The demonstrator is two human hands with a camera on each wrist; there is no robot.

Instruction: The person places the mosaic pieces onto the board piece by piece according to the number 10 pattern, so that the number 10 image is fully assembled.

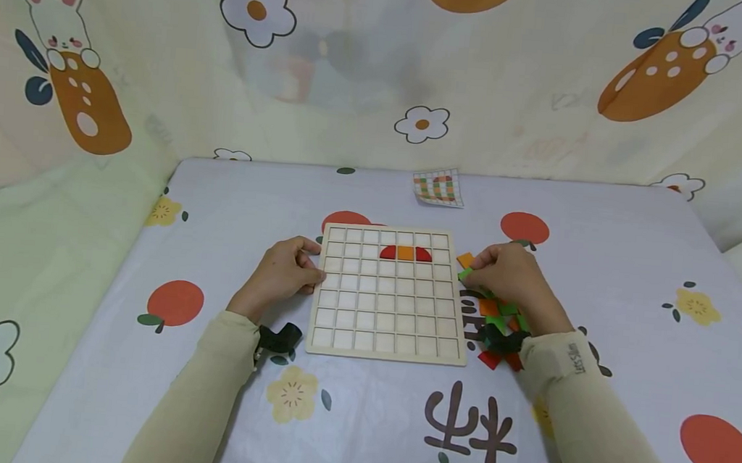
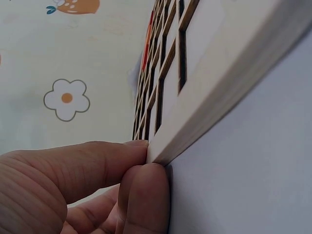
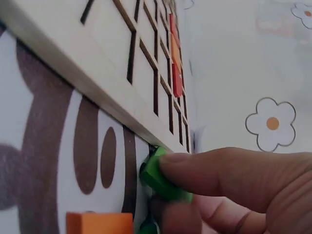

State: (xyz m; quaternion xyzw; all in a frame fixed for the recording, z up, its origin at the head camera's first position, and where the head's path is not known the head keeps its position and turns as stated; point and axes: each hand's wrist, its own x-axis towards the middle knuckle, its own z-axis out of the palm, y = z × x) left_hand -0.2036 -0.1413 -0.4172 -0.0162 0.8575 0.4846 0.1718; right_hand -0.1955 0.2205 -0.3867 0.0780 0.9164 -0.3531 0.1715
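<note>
My right hand (image 1: 508,275) pinches a green tile (image 3: 157,174); just left of it lies the grid board (image 1: 386,356), edge gripped by my left hand (image 1: 283,272). Seemingly light, stiff, slick, the tile suits a side hold, though blur obscures my contact.

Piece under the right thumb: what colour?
The piece is green, shown best in the right wrist view.
</note>
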